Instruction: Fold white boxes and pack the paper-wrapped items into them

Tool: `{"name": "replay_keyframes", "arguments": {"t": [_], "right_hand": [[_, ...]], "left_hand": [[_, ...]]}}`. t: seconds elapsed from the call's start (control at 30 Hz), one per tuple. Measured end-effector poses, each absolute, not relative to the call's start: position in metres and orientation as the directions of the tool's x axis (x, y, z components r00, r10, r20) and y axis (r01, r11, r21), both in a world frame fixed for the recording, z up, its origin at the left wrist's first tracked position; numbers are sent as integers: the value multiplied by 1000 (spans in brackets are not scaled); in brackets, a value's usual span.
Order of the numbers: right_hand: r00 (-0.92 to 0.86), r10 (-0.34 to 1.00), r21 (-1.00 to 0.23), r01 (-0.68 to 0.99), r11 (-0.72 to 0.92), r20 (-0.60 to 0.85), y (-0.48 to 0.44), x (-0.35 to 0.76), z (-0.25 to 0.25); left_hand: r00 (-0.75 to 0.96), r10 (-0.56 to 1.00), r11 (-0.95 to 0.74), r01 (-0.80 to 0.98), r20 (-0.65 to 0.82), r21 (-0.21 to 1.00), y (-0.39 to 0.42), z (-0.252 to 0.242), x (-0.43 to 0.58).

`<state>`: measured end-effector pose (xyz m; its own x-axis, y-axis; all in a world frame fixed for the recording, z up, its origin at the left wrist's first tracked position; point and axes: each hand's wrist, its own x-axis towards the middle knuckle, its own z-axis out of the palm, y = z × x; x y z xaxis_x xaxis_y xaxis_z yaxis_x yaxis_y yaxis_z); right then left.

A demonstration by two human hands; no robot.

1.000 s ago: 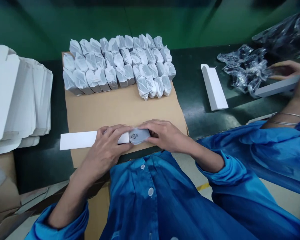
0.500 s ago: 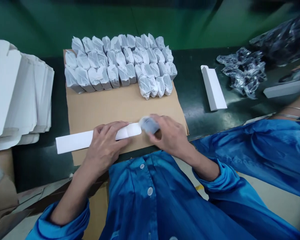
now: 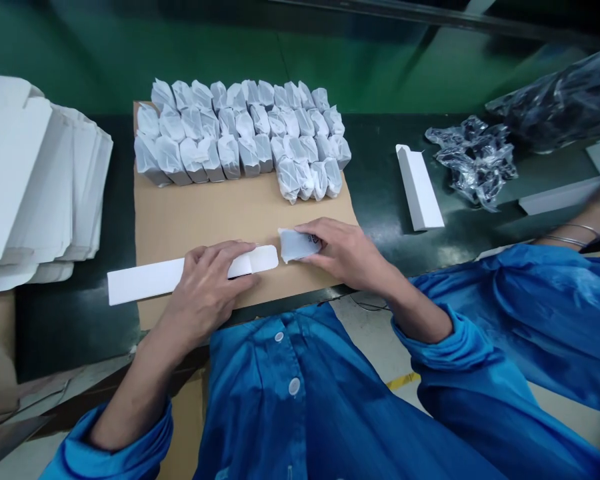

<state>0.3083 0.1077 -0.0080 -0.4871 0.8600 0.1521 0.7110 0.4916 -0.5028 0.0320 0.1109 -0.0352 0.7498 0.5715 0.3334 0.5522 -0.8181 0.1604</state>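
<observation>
A long white box [image 3: 145, 283] lies on the front left of the brown cardboard sheet [image 3: 205, 210], its end flap open toward the right. My left hand [image 3: 207, 283] is wrapped round the box near that open end. Just right of the flap, my right hand [image 3: 345, 253] holds a small packet [image 3: 296, 245] in whitish wrapping between thumb and fingers. Dark print shows on the packet by my fingertips. The packet and flap are a small gap apart. Several rows of similar wrapped packets [image 3: 230, 157] stand along the back of the sheet.
Flat white cartons [image 3: 25, 180] are stacked at the left. Another white box [image 3: 420, 190] lies to the right on the dark table [image 3: 375, 180], beside crumpled clear plastic [image 3: 475, 160]. At the far right is a co-worker's forearm [image 3: 590, 217] with bangles and blue clothing.
The packet in my right hand has turned level and now shows its printed side. My left hand keeps its grip on the box. The view has shifted slightly.
</observation>
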Motion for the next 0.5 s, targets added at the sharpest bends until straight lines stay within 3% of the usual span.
{"name": "replay_keyframes", "arguments": {"t": [0.1, 0.23, 0.3, 0.5], "right_hand": [[-461, 866, -551, 679, 484, 193, 95, 286, -20], [-523, 829, -370, 744, 556, 196, 88, 252, -32], [-491, 843, -354, 765, 538, 218, 88, 240, -36], [-211, 949, -739, 594, 316, 236, 81, 232, -41]], "left_hand": [[772, 548, -836, 522, 323, 170, 112, -33, 30], [780, 534, -845, 509, 325, 166, 112, -33, 29], [768, 535, -842, 516, 352, 156, 111, -36, 28], [713, 556, -822, 549, 427, 153, 106, -42, 28]]}}
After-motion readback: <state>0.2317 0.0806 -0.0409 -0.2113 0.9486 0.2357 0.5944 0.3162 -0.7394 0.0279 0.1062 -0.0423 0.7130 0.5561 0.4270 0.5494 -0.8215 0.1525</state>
